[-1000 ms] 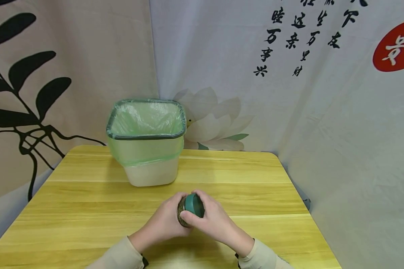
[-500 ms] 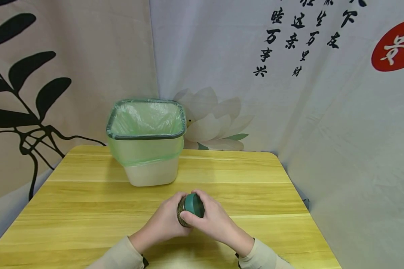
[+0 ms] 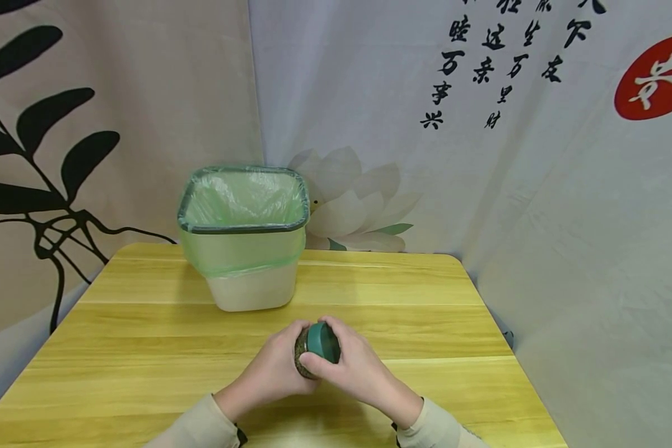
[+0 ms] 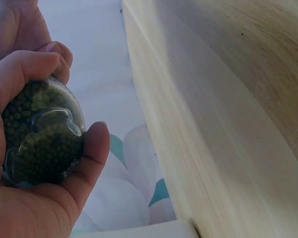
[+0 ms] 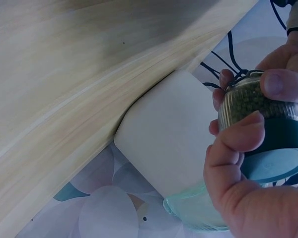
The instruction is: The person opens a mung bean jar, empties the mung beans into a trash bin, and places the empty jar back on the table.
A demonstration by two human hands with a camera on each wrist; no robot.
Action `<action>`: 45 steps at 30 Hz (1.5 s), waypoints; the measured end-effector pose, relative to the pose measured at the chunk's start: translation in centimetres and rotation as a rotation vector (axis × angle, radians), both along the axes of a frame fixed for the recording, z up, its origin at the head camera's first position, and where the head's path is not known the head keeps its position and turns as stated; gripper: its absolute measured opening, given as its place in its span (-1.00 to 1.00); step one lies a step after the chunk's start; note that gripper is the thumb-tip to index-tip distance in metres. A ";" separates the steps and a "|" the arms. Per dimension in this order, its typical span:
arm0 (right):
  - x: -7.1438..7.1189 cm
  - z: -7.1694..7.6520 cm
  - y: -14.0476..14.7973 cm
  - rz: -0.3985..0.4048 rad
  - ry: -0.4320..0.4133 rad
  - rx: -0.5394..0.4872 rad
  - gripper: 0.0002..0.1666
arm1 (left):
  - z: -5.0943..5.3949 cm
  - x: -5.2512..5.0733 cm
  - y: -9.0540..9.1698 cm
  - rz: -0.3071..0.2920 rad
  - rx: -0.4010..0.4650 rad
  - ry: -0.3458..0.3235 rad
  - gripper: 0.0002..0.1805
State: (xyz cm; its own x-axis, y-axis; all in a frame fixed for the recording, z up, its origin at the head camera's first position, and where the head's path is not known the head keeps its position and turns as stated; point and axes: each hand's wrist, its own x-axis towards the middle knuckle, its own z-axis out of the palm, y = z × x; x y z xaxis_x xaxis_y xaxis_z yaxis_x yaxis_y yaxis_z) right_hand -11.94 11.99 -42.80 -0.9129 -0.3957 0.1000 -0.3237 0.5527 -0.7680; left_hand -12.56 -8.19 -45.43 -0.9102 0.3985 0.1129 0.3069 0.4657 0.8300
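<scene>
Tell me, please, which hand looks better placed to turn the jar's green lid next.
Probably the right hand: its fingers curl round the green lid, while the left hand grips the clear jar around its body and could steady it.

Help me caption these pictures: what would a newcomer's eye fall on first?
Probably the green-lidded jar, gripped by left hand and right hand, low centre in the head view. Then the bin with a green liner, farther back on the table, and the red oval at upper right.

Head view from above, facing forward and down, wrist views close, tilted — all three sharing the jar [image 4: 44, 136]
</scene>
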 end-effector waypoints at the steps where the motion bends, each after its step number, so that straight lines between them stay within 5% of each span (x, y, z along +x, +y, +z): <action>1: 0.0 0.0 0.0 0.001 0.003 -0.001 -0.33 | 0.0 0.0 0.0 -0.003 0.000 -0.002 -0.11; 13: 0.2 -0.3 0.1 0.037 0.097 0.049 -0.23 | -0.2 -0.7 -1.0 -0.089 0.025 -0.070 -0.11; 25: 0.4 -0.1 0.2 0.029 0.117 0.093 -0.06 | -0.2 -0.5 -0.8 -0.062 0.028 -0.042 -0.05; 36: 0.2 0.0 0.0 -0.029 0.038 0.061 -0.03 | -0.4 -0.1 0.3 0.047 -0.038 0.181 -0.11; 45: 0.2 -0.1 -0.1 -0.048 0.025 0.024 -0.10 | -0.3 0.0 0.6 0.081 -0.064 0.212 -0.14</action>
State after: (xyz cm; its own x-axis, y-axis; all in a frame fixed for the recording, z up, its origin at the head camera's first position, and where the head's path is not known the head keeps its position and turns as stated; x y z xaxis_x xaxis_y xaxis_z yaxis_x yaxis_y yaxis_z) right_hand -11.74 11.87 -42.89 -0.9281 -0.3545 0.1138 -0.3153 0.5860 -0.7465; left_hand -12.54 -7.61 -45.73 -0.8980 0.3379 0.2818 0.4308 0.5457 0.7187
